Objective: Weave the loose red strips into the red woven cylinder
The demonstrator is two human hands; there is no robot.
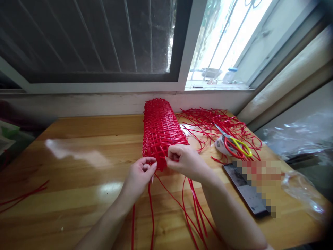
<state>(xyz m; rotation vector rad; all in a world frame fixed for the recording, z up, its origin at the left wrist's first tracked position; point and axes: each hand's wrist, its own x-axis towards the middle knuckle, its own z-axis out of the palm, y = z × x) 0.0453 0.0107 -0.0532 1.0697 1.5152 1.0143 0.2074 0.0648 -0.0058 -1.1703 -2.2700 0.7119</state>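
Observation:
A red woven basket, long and tube-like, lies on its side on the wooden table with one end towards me. At that near end, my left hand has thumb and forefinger pinched together on a thin red strand. My right hand is closed in a fist against the basket's near right edge, its fingers curled round a red strand. Several loose red strands hang from the weave below both hands and run towards me over the table. Part of the near rim is hidden by my fingers.
On the right lies a tangled heap of red strands. Scissors with yellow and red handles rest by a white roll. A dark phone, partly blurred out, lies nearer me. Loose red strands lie far left.

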